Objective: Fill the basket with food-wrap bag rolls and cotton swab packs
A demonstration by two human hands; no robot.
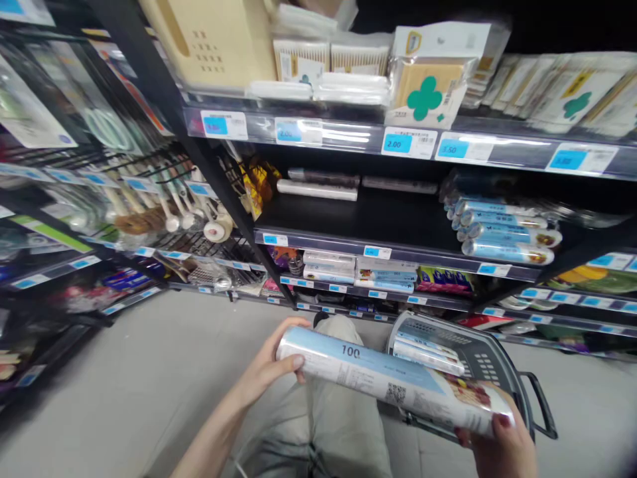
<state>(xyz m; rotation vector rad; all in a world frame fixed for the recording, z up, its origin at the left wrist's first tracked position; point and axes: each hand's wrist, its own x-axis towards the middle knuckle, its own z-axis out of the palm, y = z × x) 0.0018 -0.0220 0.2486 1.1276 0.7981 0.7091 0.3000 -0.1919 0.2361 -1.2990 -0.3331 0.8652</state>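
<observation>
While its left end sits in the left grip [273,364], the wrapped roll [385,375] slants across the lower centre of the frame, its other end clasped by the right grip [507,439] at lower right. It is probably fairly light and stiff lengthwise, not fragile, though a hard squeeze might dent it. Its glossy wrapper looks slippery, so holding near both ends, fingers curled around, seems best. Beyond its right half, a basket [475,342] contains slimmer rolls [428,353].
</observation>
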